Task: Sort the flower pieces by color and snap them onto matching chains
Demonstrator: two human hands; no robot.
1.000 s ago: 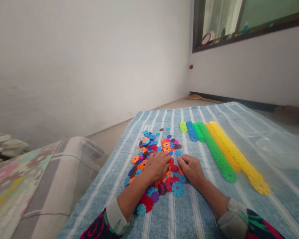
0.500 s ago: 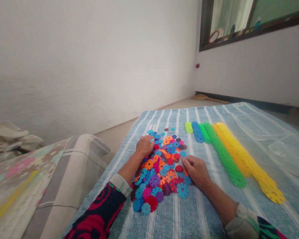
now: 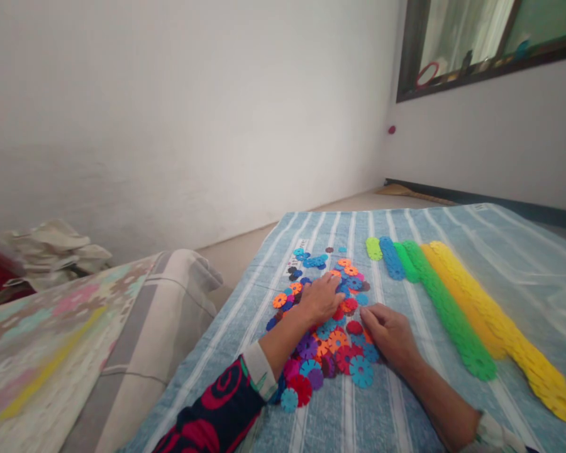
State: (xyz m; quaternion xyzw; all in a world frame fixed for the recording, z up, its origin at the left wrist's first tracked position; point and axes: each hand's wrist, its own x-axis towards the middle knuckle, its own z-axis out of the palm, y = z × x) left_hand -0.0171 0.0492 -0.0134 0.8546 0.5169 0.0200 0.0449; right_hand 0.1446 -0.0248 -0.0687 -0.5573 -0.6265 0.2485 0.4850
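Note:
My left hand (image 3: 319, 298) lies palm down over the upper middle of a pile of plastic snowflake discs (image 3: 337, 343), its fingers spread on the pieces and hiding several of them. The discs are orange, blue, purple, red, pink and brown, with notched rims. At the pile's right edge, my right hand (image 3: 392, 332) rests with fingers curled and thumb against the index finger. Whatever may be in that pinch is hidden. Nearest to its fingertips is a red disc (image 3: 354, 328).
Right of the pile, overlapping discs lie in rows: light green (image 3: 373, 248), blue (image 3: 392, 258), green (image 3: 453, 318), yellow (image 3: 504, 327). A clear plastic bag (image 3: 547, 296) lies beyond them on the striped cloth (image 3: 396, 421). A bed-like surface with floral cover (image 3: 70, 308) stands at the left.
My left hand has moved right from the pile's left edge onto its middle, and discs at the upper left are spread differently. My right hand keeps its place by the pile. The view has shifted left.

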